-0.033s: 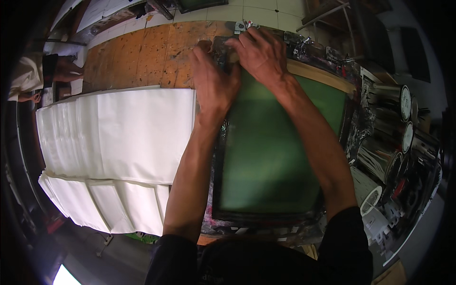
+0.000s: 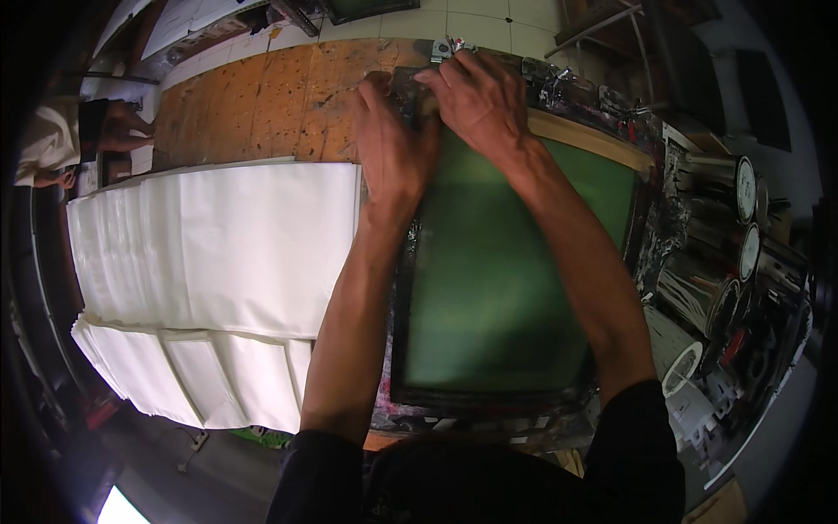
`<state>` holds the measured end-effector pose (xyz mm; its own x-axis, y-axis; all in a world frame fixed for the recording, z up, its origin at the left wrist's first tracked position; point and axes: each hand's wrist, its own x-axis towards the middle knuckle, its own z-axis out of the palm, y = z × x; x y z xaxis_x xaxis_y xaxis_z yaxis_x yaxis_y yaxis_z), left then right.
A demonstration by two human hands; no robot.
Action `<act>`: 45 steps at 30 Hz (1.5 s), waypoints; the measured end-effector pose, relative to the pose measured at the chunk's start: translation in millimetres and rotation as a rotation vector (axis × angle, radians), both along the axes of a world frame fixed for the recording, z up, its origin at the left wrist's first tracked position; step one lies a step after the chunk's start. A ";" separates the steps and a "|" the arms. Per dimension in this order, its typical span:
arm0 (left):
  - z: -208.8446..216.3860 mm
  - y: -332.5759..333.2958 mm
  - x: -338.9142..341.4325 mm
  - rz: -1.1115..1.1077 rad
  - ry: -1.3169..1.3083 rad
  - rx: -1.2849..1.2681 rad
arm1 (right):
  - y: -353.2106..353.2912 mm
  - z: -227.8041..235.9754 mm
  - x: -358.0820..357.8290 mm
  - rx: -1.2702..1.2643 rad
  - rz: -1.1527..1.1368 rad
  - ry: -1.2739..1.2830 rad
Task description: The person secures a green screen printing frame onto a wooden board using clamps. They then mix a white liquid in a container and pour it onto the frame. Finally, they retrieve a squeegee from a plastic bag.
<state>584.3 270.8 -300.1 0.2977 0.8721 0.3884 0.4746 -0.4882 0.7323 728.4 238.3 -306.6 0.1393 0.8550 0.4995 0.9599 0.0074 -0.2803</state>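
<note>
A screen printing frame (image 2: 397,349) with dark edges and green mesh (image 2: 497,306) lies flat in front of me. My left hand (image 2: 394,144) straddles its far left corner, fingers bent on the outer side and thumb on the inner side; the hand is slightly blurred. Just right of it, my right hand (image 2: 480,103) curls over the far edge beside a metal clamp (image 2: 443,51). Its fingertips are partly hidden, so what they pinch does not show. Left of the frame, white sheets (image 2: 262,244) lie in a stack, with a second row of folded white sheets (image 2: 205,375) nearer me.
The stained wooden table (image 2: 253,113) stretches beyond the sheets. A wooden strip (image 2: 594,140) runs along the frame's far side. Several cans (image 2: 685,358) stand along the right. A person (image 2: 52,140) is at the far left, and a bright light (image 2: 120,506) shows lower left.
My left hand's fingers have shifted very slightly at the frame's corner. My right hand, the frame and the sheets look the same.
</note>
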 end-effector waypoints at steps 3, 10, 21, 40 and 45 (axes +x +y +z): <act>-1.2 13.1 0.7 -0.007 0.064 -0.071 | -4.4 10.6 0.0 -0.056 0.008 0.006; 0.0 16.4 4.8 0.032 0.051 -0.132 | -59.7 30.1 2.8 0.330 -0.093 0.361; -0.2 20.8 7.3 -0.026 0.176 -0.214 | -58.4 -14.5 -45.7 0.001 -0.078 0.143; -2.4 -35.8 29.4 -0.513 0.526 0.291 | -132.4 -16.2 22.2 -0.207 -0.369 0.087; -10.4 -46.9 26.4 -0.269 0.534 0.192 | -167.6 -17.0 54.4 -0.220 -0.602 0.120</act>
